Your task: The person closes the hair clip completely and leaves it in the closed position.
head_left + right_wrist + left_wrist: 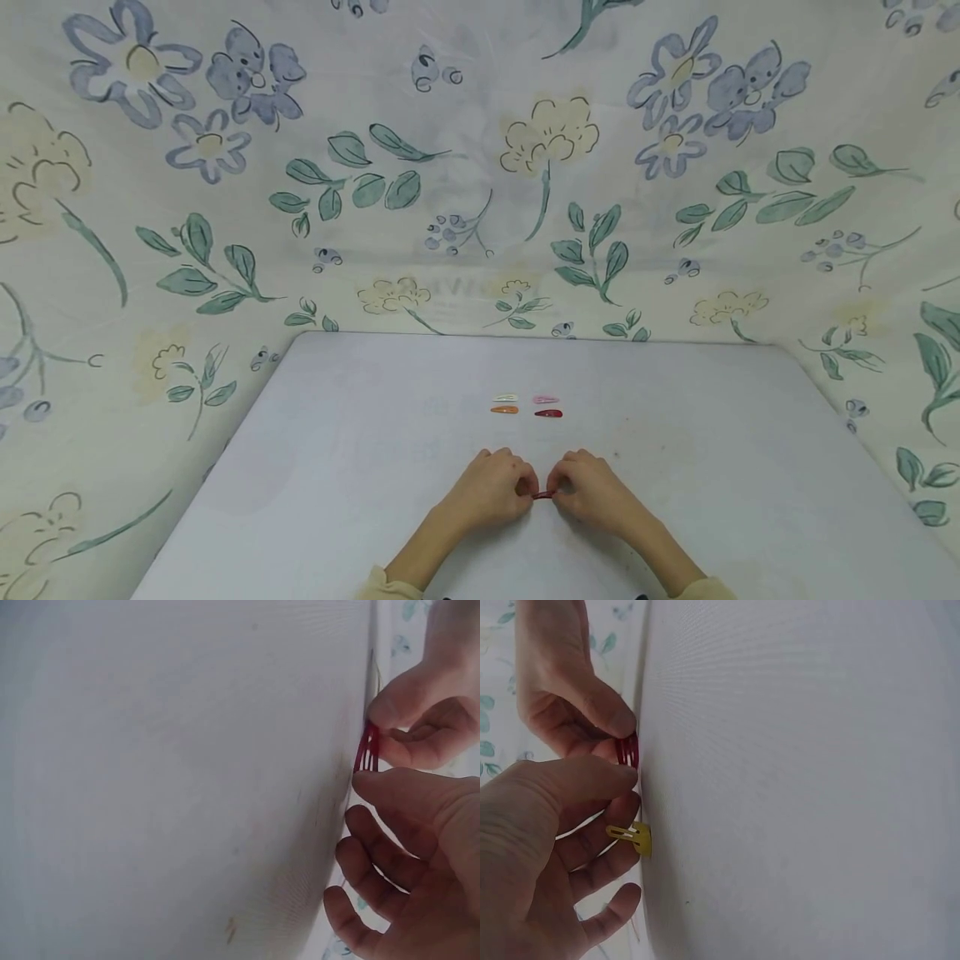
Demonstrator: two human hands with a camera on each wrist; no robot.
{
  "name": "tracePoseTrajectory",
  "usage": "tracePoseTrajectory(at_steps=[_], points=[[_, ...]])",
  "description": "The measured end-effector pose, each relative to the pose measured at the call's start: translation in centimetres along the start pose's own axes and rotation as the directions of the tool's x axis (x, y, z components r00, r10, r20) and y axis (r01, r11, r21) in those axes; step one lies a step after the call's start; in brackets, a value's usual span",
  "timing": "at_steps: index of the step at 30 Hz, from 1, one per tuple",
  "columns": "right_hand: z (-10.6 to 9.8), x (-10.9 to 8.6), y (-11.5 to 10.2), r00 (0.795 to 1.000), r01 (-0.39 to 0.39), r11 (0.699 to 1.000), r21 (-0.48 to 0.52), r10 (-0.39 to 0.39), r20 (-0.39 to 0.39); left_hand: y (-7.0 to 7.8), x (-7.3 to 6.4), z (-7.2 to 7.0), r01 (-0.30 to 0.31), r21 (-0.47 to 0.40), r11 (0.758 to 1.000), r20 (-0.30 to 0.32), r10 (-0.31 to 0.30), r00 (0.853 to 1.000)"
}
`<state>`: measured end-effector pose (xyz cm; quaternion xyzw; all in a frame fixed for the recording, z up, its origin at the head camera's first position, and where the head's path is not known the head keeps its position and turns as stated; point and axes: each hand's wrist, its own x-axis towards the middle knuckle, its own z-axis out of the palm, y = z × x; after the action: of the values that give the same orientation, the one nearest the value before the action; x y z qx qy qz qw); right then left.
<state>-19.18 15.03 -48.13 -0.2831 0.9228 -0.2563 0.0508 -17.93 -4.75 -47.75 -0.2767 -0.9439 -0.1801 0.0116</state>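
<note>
A dark red snap hair clip [543, 496] is held between both hands, just above or on the white table. My left hand [495, 490] pinches one end of it between thumb and fingertips. At the other end, my right hand [592, 493] pinches it the same way. The clip's slotted metal strips [367, 750] show between the two thumbs in the right wrist view. A yellow snap hair clip [634, 837], its prong raised, is by the lower fingers of my left hand in the left wrist view; whether those fingers hold it I cannot tell.
Beyond the hands lie a white clip [506, 398], a pink clip [546, 400], an orange clip [504, 409] and another red clip [548, 413], in two short rows. They rest on the white table [337, 467]. Flower-patterned cloth [465, 167] rises behind the table and at its sides.
</note>
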Motion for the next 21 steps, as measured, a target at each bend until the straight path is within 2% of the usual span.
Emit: tracePoseTrajectory(at_steps=[7,14,17,21], points=[[-0.1,0.0,0.0,1.000,0.011,1.000,0.003,-0.011,-0.020,-0.1,0.1,0.0,0.005,-0.004,1.000,-0.017,-0.005,1.000],[-0.1,0.4,-0.4,0.999,-0.026,1.000,0.015,0.027,-0.031,-0.4,0.2,-0.3,-0.003,0.031,1.000,-0.094,0.006,0.996],[-0.1,0.8,-0.5,0.998,-0.044,0.999,0.014,0.044,-0.040,-0.7,0.3,-0.5,0.013,0.039,0.999,-0.106,-0.009,0.994],[-0.1,1.8,-0.6,0.997,-0.023,1.000,0.009,0.023,-0.069,-1.2,0.6,-1.0,0.044,0.044,0.998,-0.119,-0.039,0.992]])
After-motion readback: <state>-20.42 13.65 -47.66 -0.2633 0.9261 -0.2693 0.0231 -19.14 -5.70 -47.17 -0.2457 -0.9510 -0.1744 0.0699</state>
